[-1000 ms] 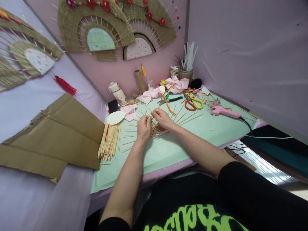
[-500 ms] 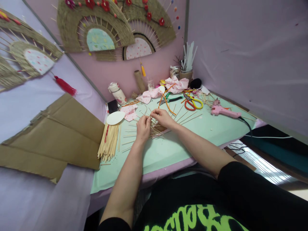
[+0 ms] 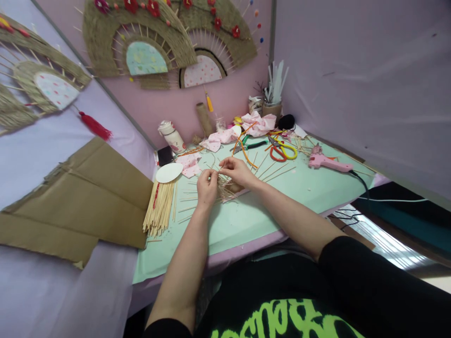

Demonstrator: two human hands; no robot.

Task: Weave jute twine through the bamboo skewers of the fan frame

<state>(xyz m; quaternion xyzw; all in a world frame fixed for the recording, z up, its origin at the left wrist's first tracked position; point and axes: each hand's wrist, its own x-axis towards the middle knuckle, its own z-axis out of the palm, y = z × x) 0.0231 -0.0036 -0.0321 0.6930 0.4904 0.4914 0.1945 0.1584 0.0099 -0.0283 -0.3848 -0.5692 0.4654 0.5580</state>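
A fan-shaped frame of thin wooden sticks (image 3: 270, 171) lies on the green table, its sticks spreading out on both sides of my hands. At its middle are a brown curved base (image 3: 234, 187) and a tangle of pale strands. My left hand (image 3: 207, 188) is closed in a pinch over the left part of the frame, on what looks like a thin strand of twine. Close beside it, my right hand (image 3: 238, 172) also pinches, thumb and forefinger together at the strand. The strand itself is barely visible between the fingertips.
A bundle of sticks (image 3: 160, 209) lies left, under a white oval piece (image 3: 169, 172). Behind my hands are pliers (image 3: 256, 144), scissors (image 3: 282, 150) and pink cloth (image 3: 259, 123). A pink glue gun (image 3: 329, 163) with a cord sits right. A bottle (image 3: 172, 137) stands at the back; cardboard (image 3: 77, 202) leans left.
My left hand has shifted slightly left and down, opening a small gap from my right hand. My right hand has moved a little left and up. Both remain pinched.
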